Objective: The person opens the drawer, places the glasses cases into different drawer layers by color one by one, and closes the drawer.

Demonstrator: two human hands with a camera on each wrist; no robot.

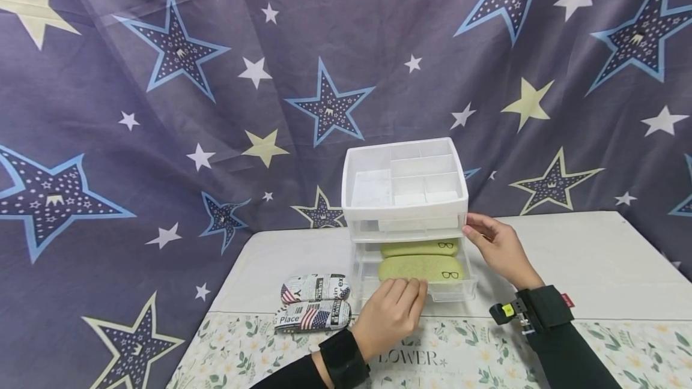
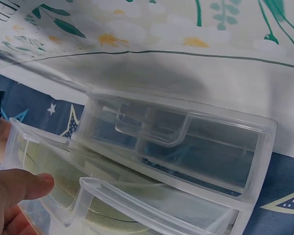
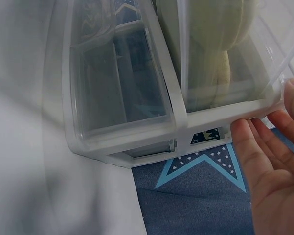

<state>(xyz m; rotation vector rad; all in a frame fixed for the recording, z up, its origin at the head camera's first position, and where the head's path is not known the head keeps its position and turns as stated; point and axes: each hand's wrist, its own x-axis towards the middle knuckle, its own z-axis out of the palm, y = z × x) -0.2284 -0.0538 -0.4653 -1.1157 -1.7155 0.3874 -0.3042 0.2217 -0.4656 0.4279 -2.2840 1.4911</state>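
A white plastic drawer organizer (image 1: 405,212) stands on the table, one clear drawer (image 1: 451,293) pulled out towards me. Two green glasses cases (image 1: 420,268), each printed with a pair of spectacles, lie in it one behind the other. My left hand (image 1: 393,311) grips the drawer's front edge; the left wrist view shows its thumb (image 2: 36,187) on one side of the panel and fingers on the other. Against the organizer's right side rests my right hand (image 1: 503,251), fingers mostly straight, thumb at the front corner. Below the pulled drawer, a closed drawer (image 2: 205,147) shows in the left wrist view.
Two oblong newspaper-print bundles (image 1: 313,316) with flag pictures lie left of the organizer. The organizer's top tray (image 1: 372,188) is divided into compartments. A floral cloth (image 1: 243,347) covers the table's front; a star-patterned curtain (image 1: 378,101) hangs behind.
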